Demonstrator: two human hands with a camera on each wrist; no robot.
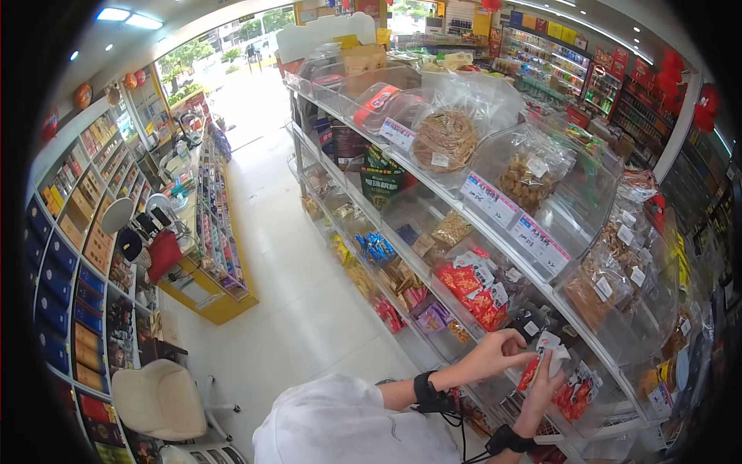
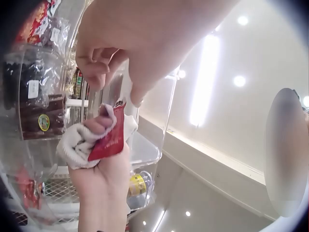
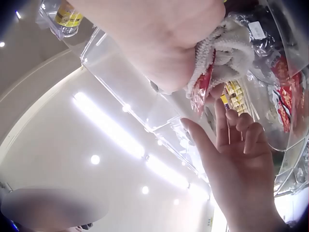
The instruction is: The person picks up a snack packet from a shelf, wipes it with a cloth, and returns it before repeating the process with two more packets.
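Note:
My right hand (image 1: pixel 544 384) grips a white knitted cloth (image 2: pixel 73 145) together with a small red snack packet (image 2: pixel 111 137). The packet stands up out of the fingers, and the cloth is bunched around them. Beside it is my left hand (image 1: pixel 498 352), its thumb and forefinger apart and the other fingers loosely bent. In the right wrist view, the left hand (image 3: pixel 246 179) holds nothing, with its fingertips just below the packet (image 3: pixel 202 92). Both hands are over a clear bin (image 1: pixel 591 387) with red packets on the shelf's lower tier.
A tiered snack rack (image 1: pixel 572 290) rises close over the hands, with price labels (image 1: pixel 491 198) along its edge. Red and white packets (image 1: pixel 471 290) fill a neighbouring bin. An aisle floor (image 1: pixel 282 271), a cream chair (image 1: pixel 160 400) and a counter (image 1: pixel 209 294) lie to the left.

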